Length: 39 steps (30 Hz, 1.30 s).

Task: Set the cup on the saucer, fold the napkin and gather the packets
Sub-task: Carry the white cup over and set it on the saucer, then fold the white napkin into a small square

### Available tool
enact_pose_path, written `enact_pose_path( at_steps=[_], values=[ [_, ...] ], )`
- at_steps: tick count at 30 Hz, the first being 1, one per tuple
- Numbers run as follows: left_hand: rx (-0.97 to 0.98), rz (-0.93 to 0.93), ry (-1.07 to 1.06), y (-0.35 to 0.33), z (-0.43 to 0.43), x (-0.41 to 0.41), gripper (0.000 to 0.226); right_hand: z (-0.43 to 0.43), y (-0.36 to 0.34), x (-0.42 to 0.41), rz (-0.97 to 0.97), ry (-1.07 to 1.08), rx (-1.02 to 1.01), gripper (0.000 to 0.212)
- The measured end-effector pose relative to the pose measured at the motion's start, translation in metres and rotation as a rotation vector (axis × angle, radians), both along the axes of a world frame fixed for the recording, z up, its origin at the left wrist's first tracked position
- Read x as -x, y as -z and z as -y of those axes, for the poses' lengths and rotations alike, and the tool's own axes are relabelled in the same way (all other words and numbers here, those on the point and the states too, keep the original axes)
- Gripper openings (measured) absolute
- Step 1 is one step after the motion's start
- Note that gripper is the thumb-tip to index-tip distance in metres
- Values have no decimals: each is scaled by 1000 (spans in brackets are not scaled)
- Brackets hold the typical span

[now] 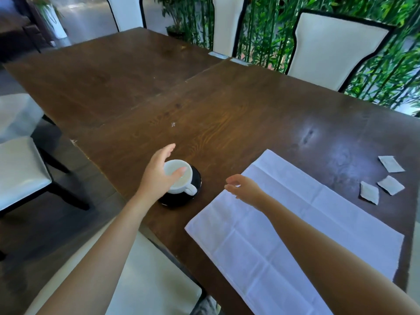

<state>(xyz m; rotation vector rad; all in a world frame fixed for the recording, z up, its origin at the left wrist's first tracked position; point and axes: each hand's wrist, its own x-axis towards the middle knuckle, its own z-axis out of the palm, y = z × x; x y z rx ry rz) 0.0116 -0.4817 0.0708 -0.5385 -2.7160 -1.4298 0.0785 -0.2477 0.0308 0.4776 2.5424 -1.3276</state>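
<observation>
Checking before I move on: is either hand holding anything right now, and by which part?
Nothing is clearly held. The left hand is open over the cup on the saucer; contact cannot be told. The right hand is empty above the napkin.

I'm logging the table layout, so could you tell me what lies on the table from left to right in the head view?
Black saucer with the white cup on it, under the left hand → right hand → unfolded white napkin → three grey packets.

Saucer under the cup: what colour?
Black saucer, glossy, under the white cup; head view.
</observation>
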Motion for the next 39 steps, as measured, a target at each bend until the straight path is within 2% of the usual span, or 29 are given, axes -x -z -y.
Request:
enact_pose_path(
  at_steps=[2, 7, 10, 18, 23, 26, 29, 33, 39],
  values=[
    [148, 0, 129, -7, -21, -3, 57, -15, -3, -11, 47, -20, -39, 36],
    [499, 212, 525, -9, -65, -15, 59, -51, -15, -47, 215, -199, -252, 45],
    [618, 264, 637, -7, -91, -29, 61, -68, -20, -71, 279, -239, -320, 50],
    [831, 242, 909, 15, -145, -87, 63, -100, -9, -149, 394, -212, -439, 53],
    [874, 155, 909, 54, -155, -145, 71, -98, 14, -207, 430, -220, -576, 59],
    [972, 159, 872, 85, -155, -177, 76, -96, 29, -240, 384, -209, -615, 72],
    [1008, 67, 823, 111, -150, -194, 82, -94, 45, -265, 316, -176, -627, 81],
    [1008, -42, 787, 129, -144, -196, 86, -94, 62, -279, 243, -141, -618, 80],
    [964, -91, 760, 134, -136, -195, 82, -87, 66, -286, 157, -90, -616, 69]
  ],
)
